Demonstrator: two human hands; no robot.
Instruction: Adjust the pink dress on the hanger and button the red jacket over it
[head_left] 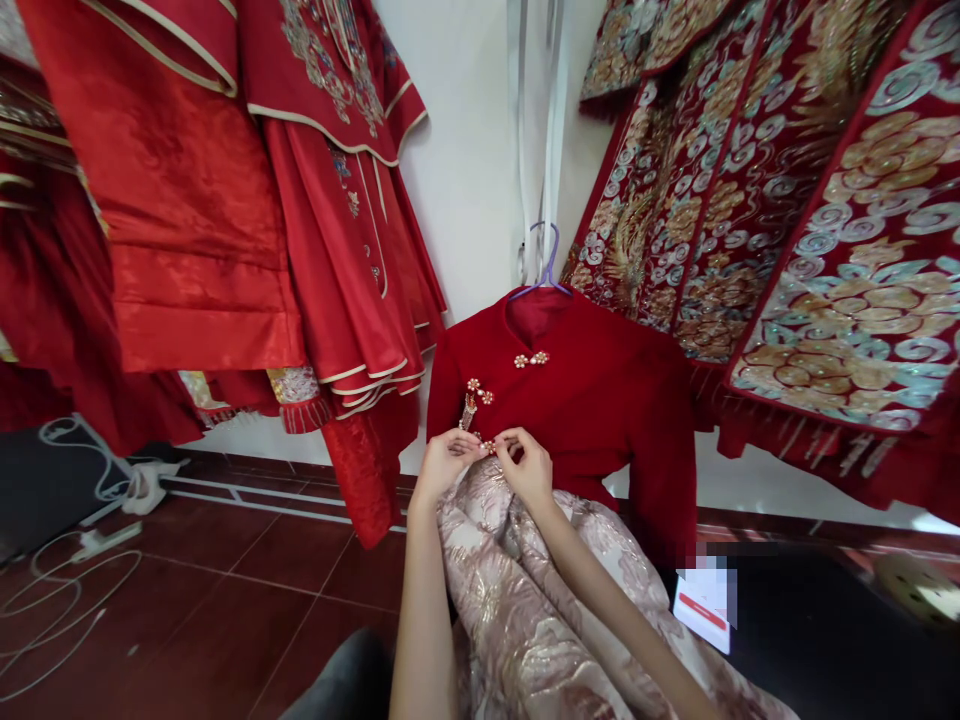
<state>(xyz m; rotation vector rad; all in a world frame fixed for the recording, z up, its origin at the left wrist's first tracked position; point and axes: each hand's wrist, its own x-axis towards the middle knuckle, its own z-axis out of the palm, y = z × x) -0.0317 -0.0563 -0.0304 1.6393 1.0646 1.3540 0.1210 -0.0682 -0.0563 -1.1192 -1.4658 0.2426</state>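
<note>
A dark red velvet jacket (592,400) hangs on a purple hanger (546,272) in front of the white wall. Pearl knot buttons (531,359) run down its front, one pair with a small tassel (469,408). My left hand (444,460) and my right hand (526,465) meet at the lowest pearl button (488,446), fingertips pinched on it. Below the jacket, a pale pink brocade skirt (525,610) with gold pattern drapes down between my forearms.
Plain red embroidered garments (225,200) hang at the left, heavily embroidered red and gold robes (795,200) at the right. White cables (67,580) lie on the red tiled floor at the left. A card with a red stripe (701,605) rests on a dark surface at the lower right.
</note>
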